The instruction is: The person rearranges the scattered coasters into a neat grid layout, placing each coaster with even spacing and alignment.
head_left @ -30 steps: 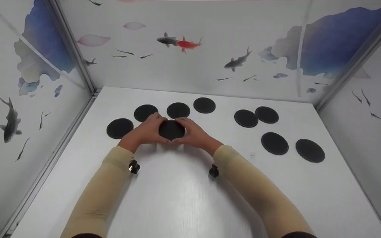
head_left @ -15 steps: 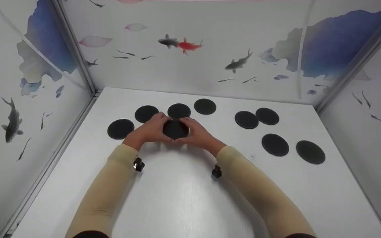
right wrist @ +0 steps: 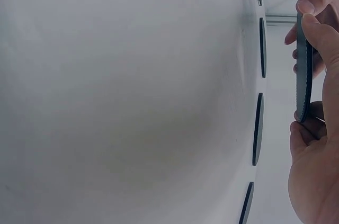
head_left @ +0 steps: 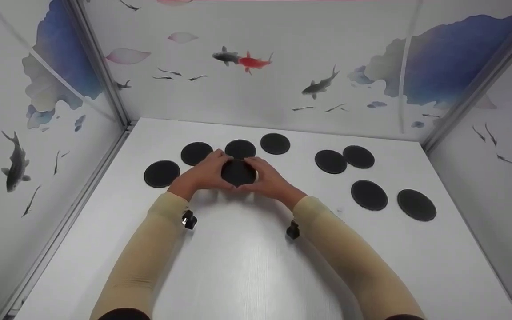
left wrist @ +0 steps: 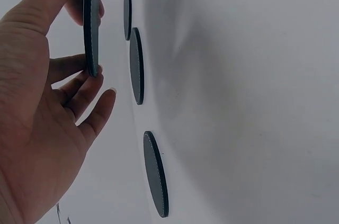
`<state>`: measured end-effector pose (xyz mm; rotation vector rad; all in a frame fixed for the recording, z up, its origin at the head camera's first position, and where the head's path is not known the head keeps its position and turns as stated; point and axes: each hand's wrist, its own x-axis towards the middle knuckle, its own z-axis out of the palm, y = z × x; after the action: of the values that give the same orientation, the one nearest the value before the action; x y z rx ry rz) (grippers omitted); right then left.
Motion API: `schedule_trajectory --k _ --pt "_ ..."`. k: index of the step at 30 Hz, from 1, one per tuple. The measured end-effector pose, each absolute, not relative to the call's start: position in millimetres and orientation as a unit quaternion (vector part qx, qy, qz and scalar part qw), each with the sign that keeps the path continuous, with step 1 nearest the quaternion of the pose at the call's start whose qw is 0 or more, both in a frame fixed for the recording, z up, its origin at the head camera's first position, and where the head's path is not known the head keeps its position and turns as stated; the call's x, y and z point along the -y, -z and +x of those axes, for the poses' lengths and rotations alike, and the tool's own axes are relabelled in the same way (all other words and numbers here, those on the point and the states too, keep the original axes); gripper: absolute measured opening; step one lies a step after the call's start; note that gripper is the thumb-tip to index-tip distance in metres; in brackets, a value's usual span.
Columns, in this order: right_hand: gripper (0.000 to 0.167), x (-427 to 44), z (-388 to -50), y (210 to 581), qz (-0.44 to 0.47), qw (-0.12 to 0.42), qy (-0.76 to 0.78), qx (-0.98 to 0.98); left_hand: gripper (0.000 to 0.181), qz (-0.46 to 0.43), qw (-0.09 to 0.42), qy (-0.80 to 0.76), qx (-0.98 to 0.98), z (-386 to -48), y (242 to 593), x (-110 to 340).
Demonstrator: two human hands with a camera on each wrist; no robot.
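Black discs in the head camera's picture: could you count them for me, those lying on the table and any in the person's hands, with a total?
Black discs lying on the white table: 8
Held black disc, between the left hand and right hand: 1
Total: 9
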<state>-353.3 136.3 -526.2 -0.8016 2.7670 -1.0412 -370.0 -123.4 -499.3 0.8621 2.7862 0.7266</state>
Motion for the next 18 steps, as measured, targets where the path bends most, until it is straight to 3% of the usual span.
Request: schedule_trajectory --k 12,18 --pt "0.097 -137 -351 528 -0.267 0.043 0.344 -0.899 0.098 0.276 0.078 -0.241 -0.927 -368 502 121" --pt "0.095 -135 -350 531 -0.27 0.046 0.329 -0.904 0.089 0.28 0.077 -0.238 -0.927 -366 509 118"
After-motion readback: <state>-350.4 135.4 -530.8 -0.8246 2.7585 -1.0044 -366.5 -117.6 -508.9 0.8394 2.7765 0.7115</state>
